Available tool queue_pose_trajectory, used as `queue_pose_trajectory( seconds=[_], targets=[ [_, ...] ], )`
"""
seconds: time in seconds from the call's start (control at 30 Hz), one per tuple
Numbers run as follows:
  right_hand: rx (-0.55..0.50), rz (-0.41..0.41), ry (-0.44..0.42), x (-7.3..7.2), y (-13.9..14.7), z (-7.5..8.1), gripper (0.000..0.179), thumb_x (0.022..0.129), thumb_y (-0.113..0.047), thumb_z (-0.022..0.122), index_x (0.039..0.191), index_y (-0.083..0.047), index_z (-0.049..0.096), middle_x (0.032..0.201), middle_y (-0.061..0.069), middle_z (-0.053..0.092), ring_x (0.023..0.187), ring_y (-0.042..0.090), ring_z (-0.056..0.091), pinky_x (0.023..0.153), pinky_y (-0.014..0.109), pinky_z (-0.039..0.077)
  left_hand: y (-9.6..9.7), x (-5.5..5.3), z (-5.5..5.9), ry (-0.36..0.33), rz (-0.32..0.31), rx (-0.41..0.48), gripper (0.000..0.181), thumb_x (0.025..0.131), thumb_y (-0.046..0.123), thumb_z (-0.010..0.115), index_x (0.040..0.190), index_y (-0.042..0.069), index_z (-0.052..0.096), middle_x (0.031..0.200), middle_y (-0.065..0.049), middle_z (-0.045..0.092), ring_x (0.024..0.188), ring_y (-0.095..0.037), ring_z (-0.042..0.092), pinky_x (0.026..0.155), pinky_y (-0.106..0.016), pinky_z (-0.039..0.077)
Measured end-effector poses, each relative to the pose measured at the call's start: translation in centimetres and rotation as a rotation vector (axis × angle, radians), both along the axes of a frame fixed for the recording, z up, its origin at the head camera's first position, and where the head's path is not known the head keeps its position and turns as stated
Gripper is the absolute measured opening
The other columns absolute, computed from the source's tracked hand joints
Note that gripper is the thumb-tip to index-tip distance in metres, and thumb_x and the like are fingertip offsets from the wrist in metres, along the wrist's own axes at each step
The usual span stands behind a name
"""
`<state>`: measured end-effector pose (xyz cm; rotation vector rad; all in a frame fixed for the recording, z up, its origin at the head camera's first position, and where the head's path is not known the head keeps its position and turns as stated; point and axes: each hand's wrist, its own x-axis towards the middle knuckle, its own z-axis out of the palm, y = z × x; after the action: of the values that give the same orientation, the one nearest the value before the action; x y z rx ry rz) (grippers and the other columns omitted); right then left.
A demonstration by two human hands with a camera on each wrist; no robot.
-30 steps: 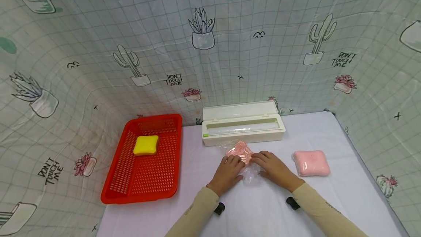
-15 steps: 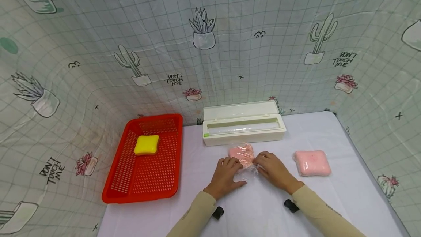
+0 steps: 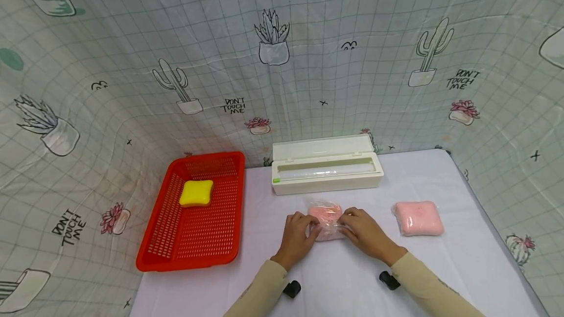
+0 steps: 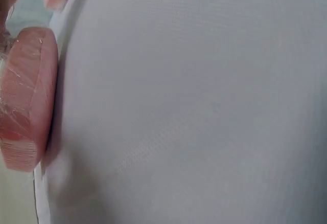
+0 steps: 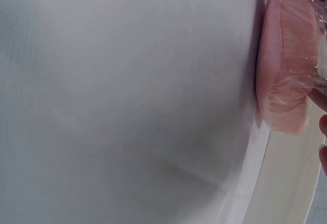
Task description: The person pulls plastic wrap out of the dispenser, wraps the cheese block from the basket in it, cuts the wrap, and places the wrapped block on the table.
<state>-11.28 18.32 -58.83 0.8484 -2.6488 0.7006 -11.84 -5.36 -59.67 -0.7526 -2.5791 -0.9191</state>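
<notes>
A pink rounded block (image 3: 325,213), loosely covered in clear plastic wrap (image 3: 331,233), lies on the white tabletop between both hands. At its left edge my left hand (image 3: 296,238) pinches the wrap between thumb and fingers. My right hand (image 3: 366,231) pinches the film at the right edge, fingers bent. In the left wrist view the block (image 4: 30,93) stands at the left border, its film creased. The right wrist view shows the block (image 5: 286,55) with film drawn over its top, and right-hand fingertips (image 5: 324,126) beside it. Most of each hand is outside its wrist view.
Behind the block stands a white wrap dispenser (image 3: 327,185), lid raised, with a roll inside. A red basket (image 3: 189,251) at left holds a yellow block (image 3: 196,193). Another wrapped pink block (image 3: 418,218) lies at right. A patterned cloth (image 3: 326,77) hangs behind and around.
The pink block has turned from a diamond to a squarer position, and the film at its near side is gathered onto it. My left hand went from spread fingers to pinching the film.
</notes>
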Motion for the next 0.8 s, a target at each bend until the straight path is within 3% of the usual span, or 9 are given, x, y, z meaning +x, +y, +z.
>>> queue_pose_trajectory(
  seconds=[0.3,0.47,0.63,0.8],
  targets=[
    [-0.044,-0.127,-0.018,0.1,-1.1,-0.5,0.031,0.084,-0.010,0.089,0.108,-0.006,0.070,0.092,0.000,0.068,0.095,0.025,0.067,0.084,0.044,0.057,0.6,0.2,-0.3,-0.015,0.086,0.035,0.019,0.091,0.010,0.080,0.105,0.010,0.068,0.086,0.002,0.071,0.082,-0.014,0.058,0.085,-0.036,0.046],
    [-0.063,-0.164,-0.002,0.4,-1.8,-0.8,0.037,0.080,-0.005,0.090,0.110,-0.003,0.069,0.092,0.001,0.067,0.097,0.026,0.066,0.084,0.044,0.057,1.0,0.6,-0.1,-0.031,0.131,0.014,0.029,0.089,0.009,0.082,0.110,0.008,0.063,0.098,-0.001,0.066,0.091,-0.018,0.059,0.085,-0.035,0.046],
    [-0.044,-0.110,0.152,-0.1,-1.8,-0.9,0.044,0.073,-0.001,0.093,0.107,-0.005,0.065,0.104,0.007,0.066,0.104,0.030,0.064,0.091,0.046,0.055,1.1,0.0,0.0,0.118,0.089,-0.078,0.026,0.085,0.008,0.088,0.099,0.014,0.067,0.102,0.001,0.061,0.095,-0.018,0.058,0.087,-0.035,0.047],
    [-0.005,-0.001,0.294,-0.5,-1.7,-1.2,0.039,0.068,0.002,0.095,0.096,-0.010,0.070,0.102,0.004,0.067,0.101,0.027,0.064,0.085,0.044,0.056,1.0,-0.3,-0.2,0.290,0.046,-0.222,0.016,0.084,0.013,0.090,0.091,0.021,0.078,0.094,0.008,0.069,0.093,-0.014,0.062,0.089,-0.033,0.049]
  ],
)
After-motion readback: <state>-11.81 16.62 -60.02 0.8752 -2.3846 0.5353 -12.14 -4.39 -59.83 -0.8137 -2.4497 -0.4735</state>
